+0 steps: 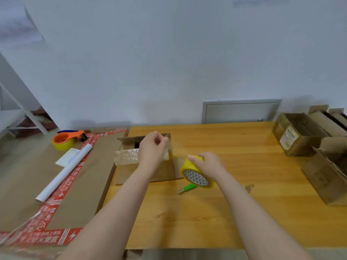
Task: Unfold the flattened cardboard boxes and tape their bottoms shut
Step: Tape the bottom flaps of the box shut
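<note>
**Tape goes across the bottom of the small box**

The wooden table carries everything. Over its left edge lies a big flattened cardboard sheet with red printed tape; I judge it waits there to be unfolded later. At the far right corner and along the right edge stand several opened boxes, put aside so that the middle stays free for work.

Near the far edge, a little left of the middle, stands the small box, the one in work now. It is turned with its flaps upward, so the bottom can be closed. A clear tape strip lies across these flaps. The left hand is above the box with curled fingers and seems to pinch this strip at the far side, probably to keep it tight.

The right hand grips the yellow tape roll just beside the box on the right, tilted on the table.

An orange tape dispenser and a white paper roll rest on the cardboard sheet. A green cutter lies just below the roll, near the right hand, likely ready for cutting.
</note>
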